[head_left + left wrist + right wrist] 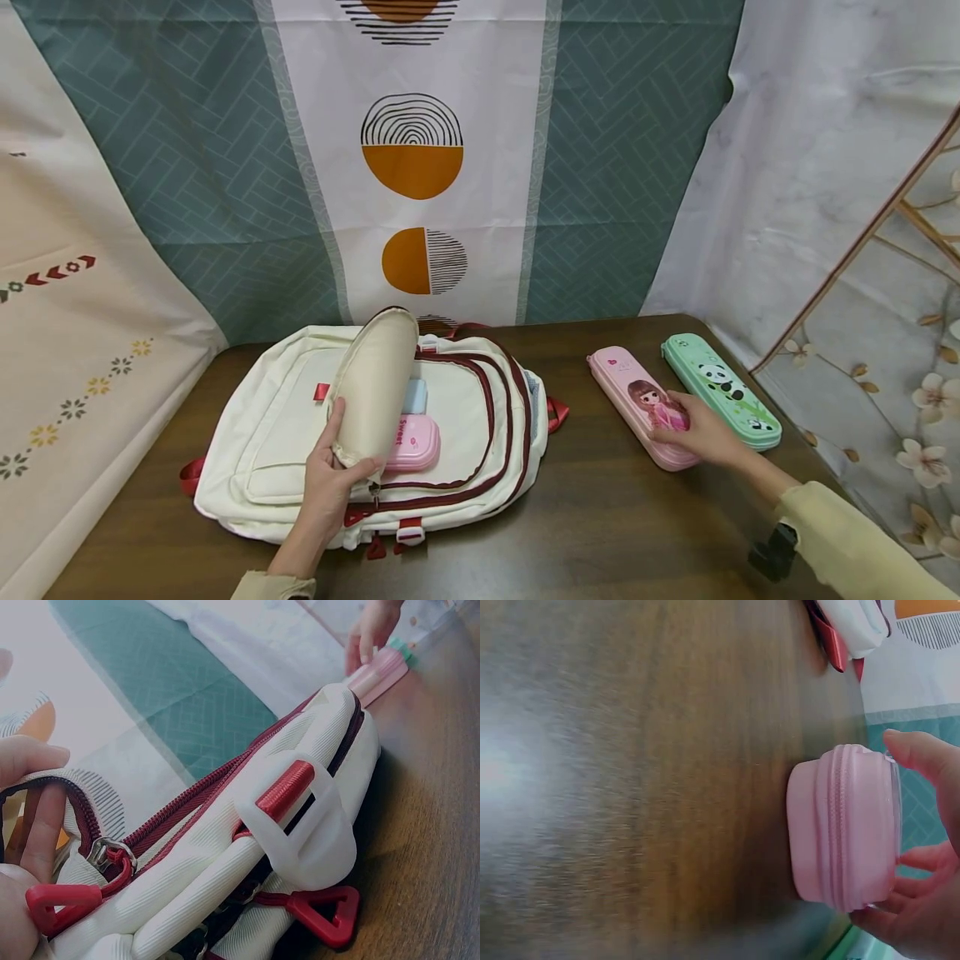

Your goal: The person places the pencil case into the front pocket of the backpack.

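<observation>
A white backpack (288, 425) with dark red zippers lies on the table. My left hand (327, 487) holds up its front pocket flap (375, 383), thumb on one side and fingers on the other; the left wrist view shows the fingers (45, 825) at the zipped edge. Inside the open pocket are a pink case marked "Sweet" (415, 443) and a light blue item (415, 396), both partly hidden by the flap. On the right, my right hand (697, 429) grips a pink pencil case (626, 387) with a doll picture across its width. The case appears to rest on the table.
Beside the pink pencil case lies a green pencil case (720, 383) with pandas, near the right table edge. Patterned cloth (615, 167) hangs behind the brown table (570, 517). Red zipper pulls (322, 915) and a white buckle (300, 847) hang from the backpack's near side.
</observation>
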